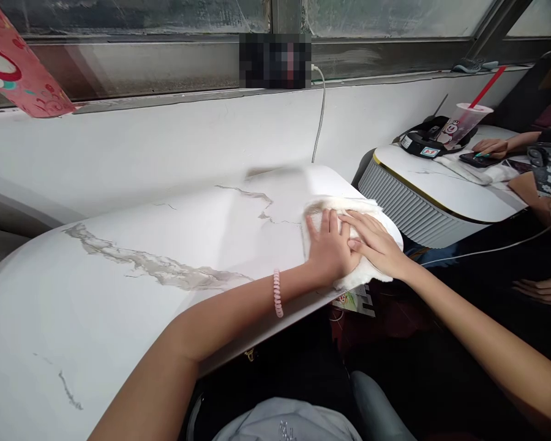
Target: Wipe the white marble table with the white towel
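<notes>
A white cloth [349, 205] lies spread over the right end of a white, marble-patterned tabletop [179, 220], partly hanging over the near edge. On top of it my left hand [331, 248] presses flat, fingers spread and pointing away from me. My right hand [377, 245] also rests flat on the cloth, its fingertips reaching close to the left hand and the thumb touching it. Both palms hide the middle of the cloth. A pink coil band [278, 294] circles my left wrist.
At the right, a second table [422, 184] bears a cup with a red straw [463, 122] and a black headband [425, 139]. Another person's hand [491, 147] is by a phone [480, 159]. A white cable [322, 110] runs down the wall behind.
</notes>
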The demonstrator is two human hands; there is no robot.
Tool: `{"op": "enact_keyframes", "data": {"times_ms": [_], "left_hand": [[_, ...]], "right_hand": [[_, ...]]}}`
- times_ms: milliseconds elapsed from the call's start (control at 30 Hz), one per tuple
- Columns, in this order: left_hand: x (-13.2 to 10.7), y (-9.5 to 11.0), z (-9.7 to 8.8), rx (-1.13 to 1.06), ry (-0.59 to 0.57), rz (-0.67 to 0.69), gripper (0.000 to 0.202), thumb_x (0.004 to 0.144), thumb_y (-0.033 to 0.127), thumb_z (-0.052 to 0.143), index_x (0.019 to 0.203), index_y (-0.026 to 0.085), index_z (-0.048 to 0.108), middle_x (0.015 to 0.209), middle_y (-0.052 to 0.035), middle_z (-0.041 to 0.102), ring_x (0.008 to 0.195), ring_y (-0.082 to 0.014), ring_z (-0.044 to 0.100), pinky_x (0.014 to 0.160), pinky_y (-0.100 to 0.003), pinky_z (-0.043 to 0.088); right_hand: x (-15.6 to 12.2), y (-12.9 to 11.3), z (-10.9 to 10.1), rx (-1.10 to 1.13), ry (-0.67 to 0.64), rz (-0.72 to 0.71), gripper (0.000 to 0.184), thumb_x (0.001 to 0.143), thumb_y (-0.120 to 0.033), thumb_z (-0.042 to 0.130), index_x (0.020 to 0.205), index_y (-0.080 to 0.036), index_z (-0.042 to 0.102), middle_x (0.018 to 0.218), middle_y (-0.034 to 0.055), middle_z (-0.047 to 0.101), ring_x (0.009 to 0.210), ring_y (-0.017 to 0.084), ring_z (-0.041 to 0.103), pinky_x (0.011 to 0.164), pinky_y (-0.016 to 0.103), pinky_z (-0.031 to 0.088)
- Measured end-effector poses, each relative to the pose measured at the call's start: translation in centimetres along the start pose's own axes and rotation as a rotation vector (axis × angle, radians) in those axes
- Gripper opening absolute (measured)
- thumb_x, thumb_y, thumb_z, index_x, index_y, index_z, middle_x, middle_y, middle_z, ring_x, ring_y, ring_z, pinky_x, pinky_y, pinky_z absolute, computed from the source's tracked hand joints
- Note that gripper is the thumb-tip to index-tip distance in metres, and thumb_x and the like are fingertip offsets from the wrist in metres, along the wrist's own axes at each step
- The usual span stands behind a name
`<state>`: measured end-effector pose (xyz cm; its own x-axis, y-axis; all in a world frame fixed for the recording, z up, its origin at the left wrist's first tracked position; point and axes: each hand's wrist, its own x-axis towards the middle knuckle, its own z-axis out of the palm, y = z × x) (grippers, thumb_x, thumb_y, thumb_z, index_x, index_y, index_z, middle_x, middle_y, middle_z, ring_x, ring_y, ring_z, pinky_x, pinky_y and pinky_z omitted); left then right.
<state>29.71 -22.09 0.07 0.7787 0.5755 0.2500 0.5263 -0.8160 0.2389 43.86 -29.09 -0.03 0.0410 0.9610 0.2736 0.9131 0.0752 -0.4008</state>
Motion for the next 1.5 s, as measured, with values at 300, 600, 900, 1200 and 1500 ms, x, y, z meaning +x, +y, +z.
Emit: {"op": "enact_keyframes", "data": {"times_ms": [300, 600, 900, 1200, 1500], "left_hand": [[1.3, -0.5, 0.6, -0.011, 0.044, 0.056, 0.060, 0.094, 0.041, 0.037, 0.143, 0.007, 0.041, 0.152, -0.0233, 0.037, 0.144, -0.0378, 0.026, 0.113, -0.070, 0.016], [8.8, -5.3, 1.2, -0.062, 0.089, -0.074, 0.054, 0.093, 0.036, 0.037, 0.141, 0.013, 0.044, 0.149, -0.0157, 0.043, 0.143, -0.0309, 0.028, 0.118, -0.064, 0.014], [15.2, -10.7, 1.4, -0.089, 0.087, -0.166, 0.048, 0.096, 0.038, 0.035, 0.137, 0.019, 0.049, 0.149, -0.0106, 0.043, 0.143, -0.0263, 0.029, 0.120, -0.056, 0.012], [18.2, -12.2, 1.6, -0.075, 0.005, -0.206, 0.053, 0.095, 0.039, 0.031, 0.142, 0.020, 0.044, 0.154, -0.0083, 0.038, 0.146, -0.0245, 0.026, 0.120, -0.055, 0.010], [18.0, -11.7, 1.3, -0.023, -0.045, -0.218, 0.054, 0.096, 0.037, 0.027, 0.146, 0.020, 0.039, 0.157, -0.0090, 0.032, 0.148, -0.0244, 0.021, 0.120, -0.057, 0.011]], "right_hand": [[1.1, 0.9, -0.6, -0.002, -0.024, -0.026, 0.055, 0.093, -0.060, 0.036, 0.143, -0.038, 0.039, 0.145, 0.0079, 0.046, 0.137, 0.033, 0.039, 0.110, 0.061, 0.032], [10.7, 5.1, 1.0, 0.083, 0.056, -0.104, 0.049, 0.093, -0.055, 0.040, 0.136, -0.033, 0.049, 0.140, 0.0041, 0.053, 0.133, 0.030, 0.045, 0.113, 0.055, 0.032], [19.7, 8.2, 3.2, 0.135, 0.116, -0.018, 0.049, 0.093, -0.053, 0.038, 0.129, -0.026, 0.057, 0.135, 0.0065, 0.059, 0.128, 0.029, 0.050, 0.113, 0.053, 0.034], [22.7, 9.8, 3.6, 0.141, 0.118, -0.004, 0.045, 0.088, -0.039, 0.043, 0.127, -0.023, 0.059, 0.136, 0.0054, 0.059, 0.130, 0.029, 0.049, 0.114, 0.051, 0.033], [22.4, 10.2, 3.5, 0.066, 0.066, -0.005, 0.051, 0.092, -0.041, 0.041, 0.137, -0.019, 0.052, 0.144, 0.0077, 0.051, 0.137, 0.030, 0.042, 0.116, 0.052, 0.028]]}}
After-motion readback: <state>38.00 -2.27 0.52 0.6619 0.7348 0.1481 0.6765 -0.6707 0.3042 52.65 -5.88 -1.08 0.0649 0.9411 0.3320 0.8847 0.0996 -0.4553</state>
